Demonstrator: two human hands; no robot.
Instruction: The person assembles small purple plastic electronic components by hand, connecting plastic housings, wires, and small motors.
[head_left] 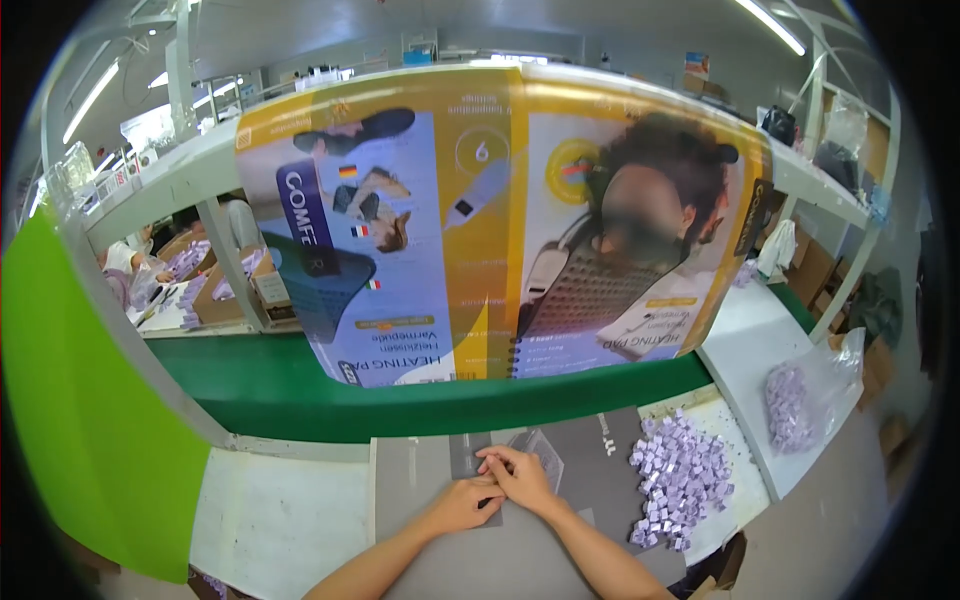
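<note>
My left hand [463, 507] and my right hand [522, 479] meet over a grey printed cardboard sheet [415, 505] on the worktable. The left hand's fingers are curled, their tips close to the right hand's. My right hand is closed too, its fingers bent over the left hand's fingertips. Whatever sits between the fingers is hidden or too small to name. To the right of my hands lies a heap of small lilac block-like pieces [683, 482], partly on the sheet's right edge.
A green conveyor belt [270, 400] runs across beyond the table. Above it hangs a large printed poster sheet [485, 250]. A clear plastic bag of lilac pieces [792, 405] rests on a white side board [745, 345]. A bright green panel [90, 420] stands at left. Cardboard boxes [225, 300] lie beyond the belt.
</note>
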